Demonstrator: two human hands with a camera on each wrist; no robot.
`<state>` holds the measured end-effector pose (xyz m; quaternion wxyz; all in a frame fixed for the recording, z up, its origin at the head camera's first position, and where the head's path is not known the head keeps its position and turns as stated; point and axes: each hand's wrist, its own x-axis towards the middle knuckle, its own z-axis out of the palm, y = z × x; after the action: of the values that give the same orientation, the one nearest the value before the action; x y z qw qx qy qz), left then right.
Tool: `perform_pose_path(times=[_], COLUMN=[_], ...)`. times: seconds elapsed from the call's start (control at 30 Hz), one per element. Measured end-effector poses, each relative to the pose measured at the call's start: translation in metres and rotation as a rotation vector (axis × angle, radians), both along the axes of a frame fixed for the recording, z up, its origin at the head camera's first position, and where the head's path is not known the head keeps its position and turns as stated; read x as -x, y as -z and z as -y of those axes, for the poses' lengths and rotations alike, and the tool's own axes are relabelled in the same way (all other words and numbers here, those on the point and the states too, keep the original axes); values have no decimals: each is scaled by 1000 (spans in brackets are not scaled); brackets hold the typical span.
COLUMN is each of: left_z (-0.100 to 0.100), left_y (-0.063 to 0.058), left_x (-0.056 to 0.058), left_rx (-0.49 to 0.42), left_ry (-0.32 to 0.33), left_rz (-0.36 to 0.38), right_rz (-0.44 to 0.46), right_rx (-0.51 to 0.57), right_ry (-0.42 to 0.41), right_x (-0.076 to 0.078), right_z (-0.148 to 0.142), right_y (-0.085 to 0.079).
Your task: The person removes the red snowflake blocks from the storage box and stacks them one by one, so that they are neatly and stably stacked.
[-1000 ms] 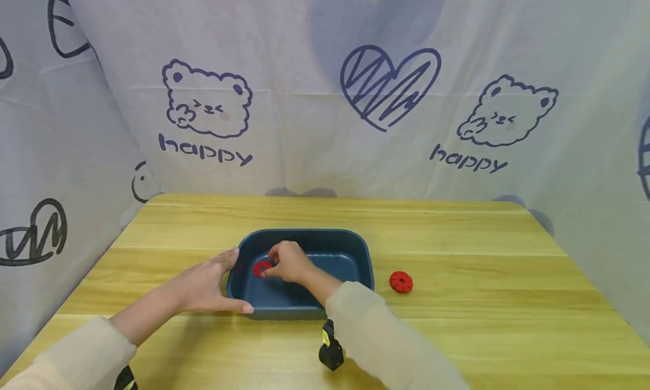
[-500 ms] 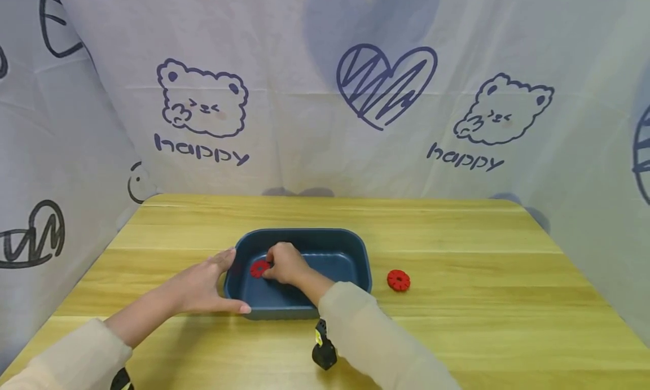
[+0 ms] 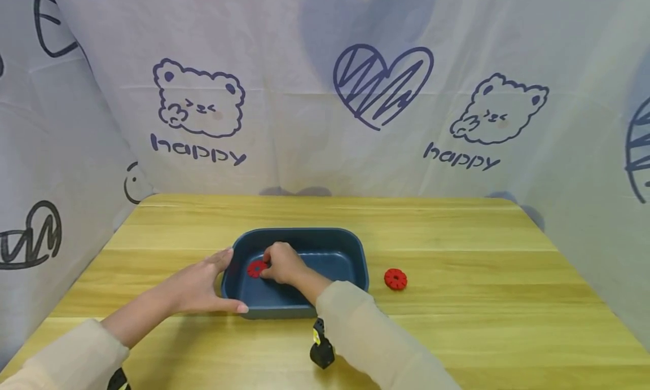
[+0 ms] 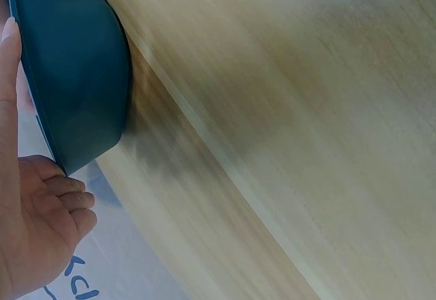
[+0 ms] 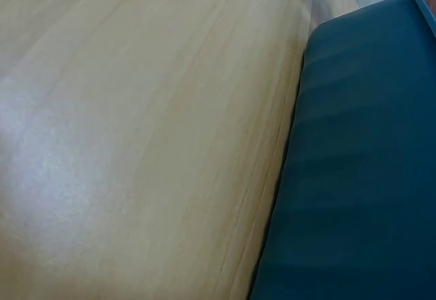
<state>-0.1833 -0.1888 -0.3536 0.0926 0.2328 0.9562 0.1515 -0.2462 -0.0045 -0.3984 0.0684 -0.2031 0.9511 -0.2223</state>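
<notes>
A dark blue rectangular plastic bin [image 3: 337, 266] sits on the wooden table. My left hand [image 3: 200, 285] holds its left end, thumb on the front rim and fingers at the left side; in the left wrist view the fingers [image 4: 71, 198] fold just under the bin's corner. Inside the bin, my right hand [image 3: 284, 264] pinches the edge of a red notched building disc [image 3: 255, 269] close over the floor, its fingertips hiding the disc's right edge. Another red disc [image 3: 395, 279] lies on the table right of the bin. The right wrist view shows mainly the bin's outer wall [image 5: 361, 143].
The wooden table [image 3: 482, 311] stretches out around the bin. White cloth [image 3: 289, 125] printed with bears and hearts hangs behind and at the sides. A black wrist camera [image 3: 322, 345] hangs below the right sleeve, near the bin's front wall.
The whole head view has shifted slightly, so everything sits a little further left. Both hands, the bin and the discs keep their places relative to one another.
</notes>
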Motion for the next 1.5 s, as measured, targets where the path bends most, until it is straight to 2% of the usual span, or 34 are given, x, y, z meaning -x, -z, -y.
perform_pose_path(times=[0.53,0.77,1.03,1.27,1.5], left_z=[-2,-3,-2,-2,-1], left_y=[-2,-1,-1,0,1], left_x=[-1,-1,0,-2,-1], left_rx=[-2,-7,-12,-10,-13], left_ry=[3,-8,-6,-14,-15], left_rz=[5,14,2,16,-1], right_rz=[-3,-24,14,23,35], right_rx=[-10,-30,-7,9,18], right_ry=[-25,-49,-72,-95,-98], right_x=[0,1,-1,-3,-6], right_z=[-1,-13,-29,-42,-54], right_y=[-2,-5,-13,-14,-15])
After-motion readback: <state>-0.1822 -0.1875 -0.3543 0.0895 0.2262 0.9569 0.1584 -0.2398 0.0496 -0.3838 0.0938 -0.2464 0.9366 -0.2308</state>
